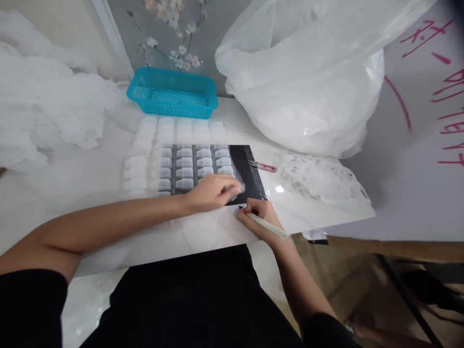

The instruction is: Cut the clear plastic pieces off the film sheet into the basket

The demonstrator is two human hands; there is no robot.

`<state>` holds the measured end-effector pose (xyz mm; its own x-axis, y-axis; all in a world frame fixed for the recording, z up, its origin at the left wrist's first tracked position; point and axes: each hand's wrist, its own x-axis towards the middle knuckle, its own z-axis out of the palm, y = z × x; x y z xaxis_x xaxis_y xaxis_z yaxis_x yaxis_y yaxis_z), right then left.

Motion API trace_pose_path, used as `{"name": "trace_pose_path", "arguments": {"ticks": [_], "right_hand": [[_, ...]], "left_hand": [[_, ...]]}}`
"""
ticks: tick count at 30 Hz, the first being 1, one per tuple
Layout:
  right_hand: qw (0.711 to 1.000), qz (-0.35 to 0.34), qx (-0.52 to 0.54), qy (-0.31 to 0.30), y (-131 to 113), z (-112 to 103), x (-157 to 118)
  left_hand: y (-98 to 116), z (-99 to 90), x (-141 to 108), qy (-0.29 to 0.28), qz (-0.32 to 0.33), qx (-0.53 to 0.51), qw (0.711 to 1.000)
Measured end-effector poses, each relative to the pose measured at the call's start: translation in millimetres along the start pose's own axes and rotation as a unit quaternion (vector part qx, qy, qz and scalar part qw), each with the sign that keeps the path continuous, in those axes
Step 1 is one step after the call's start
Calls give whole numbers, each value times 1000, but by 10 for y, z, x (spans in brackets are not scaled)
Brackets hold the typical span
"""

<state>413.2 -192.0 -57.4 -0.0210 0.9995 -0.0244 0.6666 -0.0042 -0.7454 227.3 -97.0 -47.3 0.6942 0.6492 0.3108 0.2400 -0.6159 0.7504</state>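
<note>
My left hand (212, 192) rests at the lower right of a black sheet (241, 166), its fingertips pinching a small translucent plastic piece (237, 188). Rows of similar pieces (184, 164) lie on the sheet, and more rows of paler ones (166, 133) lie beyond it on the white surface. My right hand (259, 217) grips a white pen (266, 225), its dark tip touching the sheet's near edge. Part of the sheet is hidden under my left hand.
Pink-handled snips (263, 166) lie beside the black sheet. Beyond them are a white patterned sheet (319, 179), a teal plastic basket (172, 92), and a bulging white plastic bag (300, 72). White wadded material (47, 92) lies at left. A board with pink writing (416, 111) stands at right.
</note>
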Motion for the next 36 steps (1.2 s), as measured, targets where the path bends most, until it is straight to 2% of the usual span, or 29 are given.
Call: {"name": "trace_pose_path", "arguments": {"ticks": [1,3,5,6,9,13,15,19,23,27,32,36], "right_hand": [[1000,5,0,3,3,0,-2],[1000,13,6,9,27,-1,-4],[999,13,39,5,69,-3,-8],[998,13,65,9,88,-1,-12],[983,20,171,58,103,20,-32],[933,12,327,148,15,66,-82],[922,6,350,168,-13,73,-104],[941,26,308,137,52,72,-140],[965,14,233,122,129,103,-220],[977,1,172,126,81,103,-279],[990,-80,22,115,61,50,-189],[993,-93,-11,77,117,71,-101]], "left_hand": [[-7,-52,9,51,-34,-61,996],[-38,-146,30,139,-101,-168,971],[-77,-200,44,167,-130,-224,951],[-90,-206,45,155,-126,-230,952],[-86,-163,17,64,-79,-182,978],[-28,-62,-54,-30,-3,0,1000],[-13,-24,-83,-86,37,101,990],[-11,17,-117,-160,81,198,964],[-13,-2,-117,-188,89,198,958],[-24,-67,-70,-207,64,155,964],[-61,-150,8,-201,-5,43,979],[-91,-174,30,-195,-15,-3,981]]}}
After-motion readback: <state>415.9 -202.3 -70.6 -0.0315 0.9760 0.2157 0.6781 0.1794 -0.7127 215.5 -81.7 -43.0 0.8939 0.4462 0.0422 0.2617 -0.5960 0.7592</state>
